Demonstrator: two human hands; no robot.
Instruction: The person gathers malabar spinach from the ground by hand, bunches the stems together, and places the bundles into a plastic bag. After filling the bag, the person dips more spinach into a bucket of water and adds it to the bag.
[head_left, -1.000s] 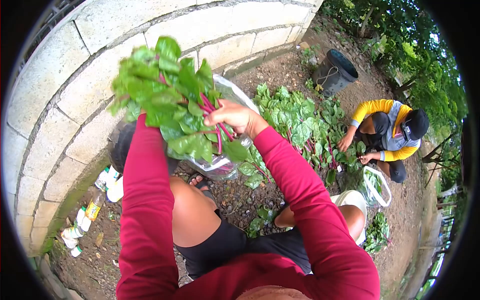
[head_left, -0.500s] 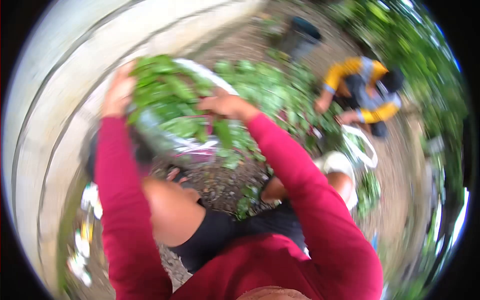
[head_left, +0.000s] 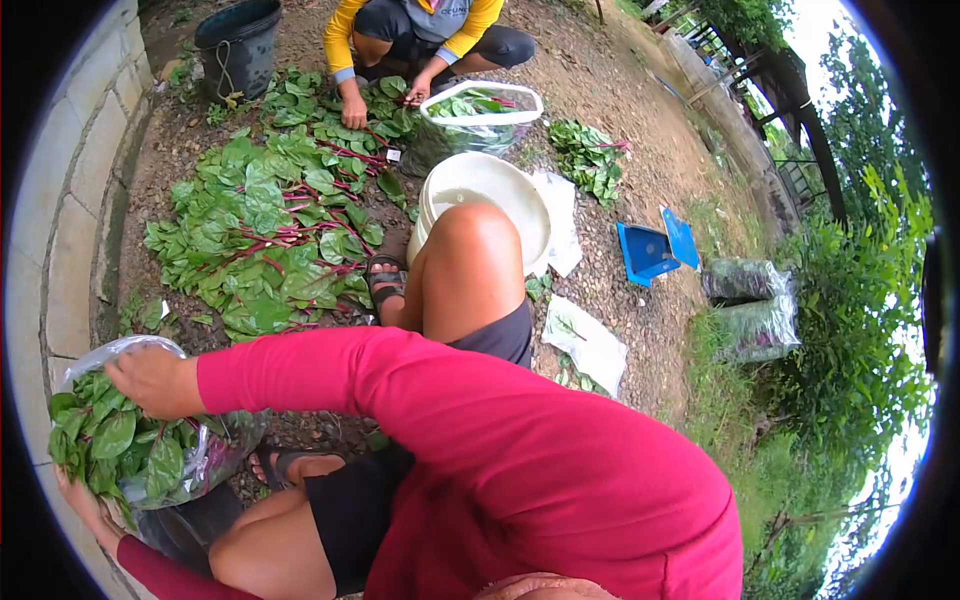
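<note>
A clear plastic bag (head_left: 215, 455) packed with green leaves (head_left: 112, 430) stands at the lower left, beside the wall. My right hand (head_left: 155, 381) lies over the bag's white rim with its fingers bent down at the edge of the leaves; what the fingertips hold is hidden. On the bag's far left side, my left hand (head_left: 88, 508) rests against the leaves and bag, its fingers mostly covered by them. Beyond the bag, a wide heap of leafy stems with red stalks (head_left: 260, 225) is spread on the ground.
Another person (head_left: 440, 25) crouches at the top, hands among leaves beside a second filled bag (head_left: 480, 125). White buckets (head_left: 500, 190) stand by my knee. A dark bucket (head_left: 240, 55), a blue box (head_left: 648, 252), full bags (head_left: 750, 310) and a curved wall (head_left: 75, 230) surround the area.
The view has swung to the right, so the bag now appears at the lower left. My right hand has moved from the leaves' right side onto the bag's rim.
</note>
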